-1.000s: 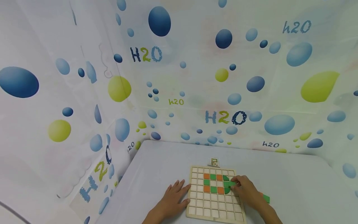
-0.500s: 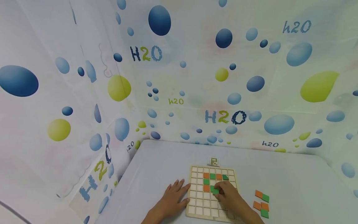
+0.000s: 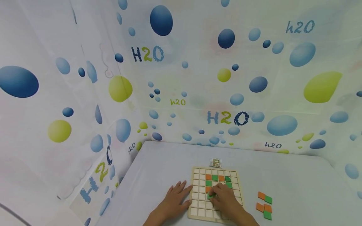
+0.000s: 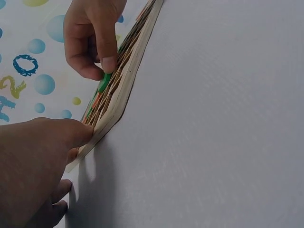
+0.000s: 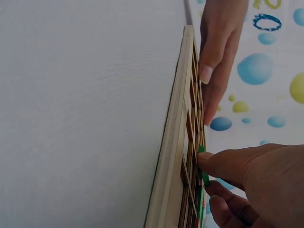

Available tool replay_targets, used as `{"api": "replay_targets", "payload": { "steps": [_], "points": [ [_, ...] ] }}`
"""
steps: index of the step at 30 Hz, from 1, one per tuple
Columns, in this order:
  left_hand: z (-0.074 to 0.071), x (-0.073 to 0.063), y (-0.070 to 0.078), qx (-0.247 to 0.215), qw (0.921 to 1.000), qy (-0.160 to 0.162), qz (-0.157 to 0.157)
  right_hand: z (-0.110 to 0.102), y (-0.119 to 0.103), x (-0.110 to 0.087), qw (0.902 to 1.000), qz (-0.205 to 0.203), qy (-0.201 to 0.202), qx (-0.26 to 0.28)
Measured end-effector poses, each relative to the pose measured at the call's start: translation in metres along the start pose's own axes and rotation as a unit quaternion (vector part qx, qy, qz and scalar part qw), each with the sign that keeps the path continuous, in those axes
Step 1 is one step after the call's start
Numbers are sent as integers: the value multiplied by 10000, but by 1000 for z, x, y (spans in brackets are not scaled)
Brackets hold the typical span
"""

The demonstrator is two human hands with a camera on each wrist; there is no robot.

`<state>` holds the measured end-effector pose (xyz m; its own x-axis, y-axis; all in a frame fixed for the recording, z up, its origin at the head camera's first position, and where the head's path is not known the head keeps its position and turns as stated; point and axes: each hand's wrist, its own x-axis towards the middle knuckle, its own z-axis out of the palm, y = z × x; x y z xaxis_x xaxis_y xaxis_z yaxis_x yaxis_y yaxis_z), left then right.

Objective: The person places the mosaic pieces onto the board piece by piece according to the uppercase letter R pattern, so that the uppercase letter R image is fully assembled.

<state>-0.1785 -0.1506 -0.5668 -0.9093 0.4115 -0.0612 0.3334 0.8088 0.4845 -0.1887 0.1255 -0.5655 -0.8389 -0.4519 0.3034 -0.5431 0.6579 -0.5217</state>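
Observation:
A wooden grid board [image 3: 198, 208] lies on the white table, partly filled with orange and green tiles. My right hand [image 3: 224, 197] is over its middle and pinches a green square tile [image 3: 210, 196] between thumb and fingers, just below an orange tile [image 3: 208, 189]. In the right wrist view the green tile [image 5: 205, 178] stands at the fingertips, against the grid. My left hand [image 3: 176, 201] rests on the table with fingers spread, the fingertips and thumb touching the board's left edge. Part of the grid is hidden under my right hand.
Several loose orange and green tiles [image 3: 267, 208] lie to the right of the board. Behind it is a small pattern card [image 3: 216, 162]. A white curtain [image 3: 195, 84] with blue and lime dots encloses the table at the back and left.
My right hand has moved from the board's right side leftward and nearer, and now holds a green tile over the middle columns. Loose tiles it covered came into view. My left hand stays put.

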Motion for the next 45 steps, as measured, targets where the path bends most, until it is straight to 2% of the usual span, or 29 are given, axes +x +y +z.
{"api": "replay_targets", "payload": {
  "steps": [6,13,22,24,28,31,34,37,41,43,45],
  "points": [
    [0,-1,1,-18,9999,48,99,2,-2,0,9995,-275,28,-117],
    [0,-1,0,-25,9999,71,109,-1,-7,-1,9998,-91,-113,-105],
    [1,2,-3,-21,9999,85,116,-7,-3,-7,9996,-223,186,26],
    [1,2,-3,-47,9999,51,88,-14,1,-11,9996,13,268,19],
    [0,2,-4,-43,10000,28,85,-33,13,-19,9946,982,306,-145],
    [1,3,-5,-73,9999,26,100,-51,26,-25,9810,1868,231,-470],
    [1,3,-6,-117,9999,12,109,-70,44,-32,9642,2502,43,-878],
    [2,4,-6,-140,9999,0,83,-92,64,-41,9554,2723,-185,-1131],
    [2,3,-5,-159,9999,2,38,-118,88,-52,9441,3031,-706,-1089],
    [2,2,-5,-154,9999,13,42,-124,99,-55,9345,3280,-997,-955],
    [2,2,-5,-173,9998,16,45,-126,109,-58,9303,3376,-1145,-860]
  ]
}}
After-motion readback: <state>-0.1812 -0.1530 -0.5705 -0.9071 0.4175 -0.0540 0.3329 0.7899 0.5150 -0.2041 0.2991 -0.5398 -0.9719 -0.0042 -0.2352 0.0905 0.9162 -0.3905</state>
